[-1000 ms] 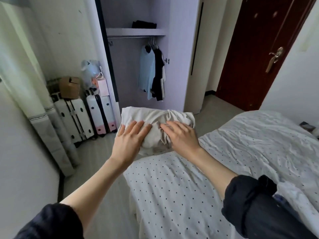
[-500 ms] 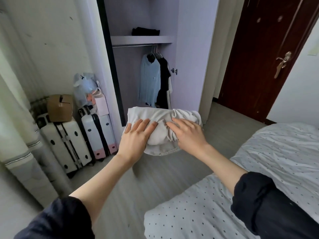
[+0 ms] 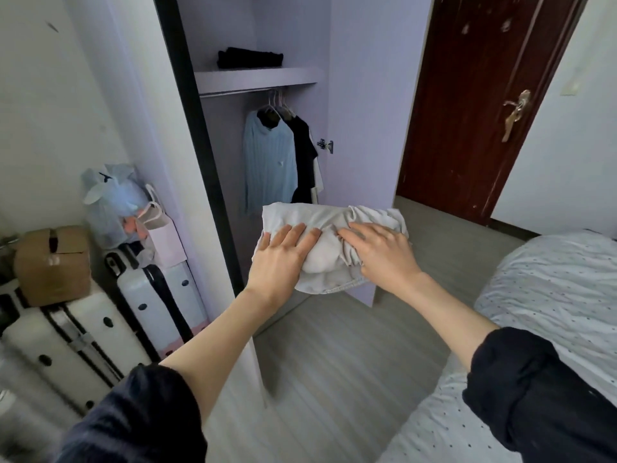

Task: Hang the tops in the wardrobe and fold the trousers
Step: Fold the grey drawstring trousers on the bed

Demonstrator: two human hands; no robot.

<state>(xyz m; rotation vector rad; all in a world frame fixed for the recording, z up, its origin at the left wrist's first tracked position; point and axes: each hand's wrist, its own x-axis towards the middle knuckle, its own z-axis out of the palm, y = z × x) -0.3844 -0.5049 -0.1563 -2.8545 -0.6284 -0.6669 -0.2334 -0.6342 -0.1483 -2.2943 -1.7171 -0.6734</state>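
A folded bundle of light beige trousers [image 3: 320, 222] is held in the air in front of the open wardrobe [image 3: 360, 95]. My left hand [image 3: 280, 259] grips its left side and my right hand [image 3: 380, 252] grips its right side, fingers spread on top and thumbs hidden underneath. Inside the wardrobe a light blue top [image 3: 270, 162] and a black top [image 3: 303, 155] hang from the rail. A folded black garment [image 3: 250, 58] lies on the shelf [image 3: 257, 78] above the rail.
The bed [image 3: 551, 295] with a dotted sheet is at the right. White suitcases [image 3: 83, 335], a cardboard box [image 3: 53, 262] and bags [image 3: 113, 202] stand left of the wardrobe. A dark red door [image 3: 467, 95] is shut at the back right.
Both hands have lifted the folded trousers off the bed corner and carried them towards the wardrobe. The wardrobe is now closer and the bed has dropped to the right.
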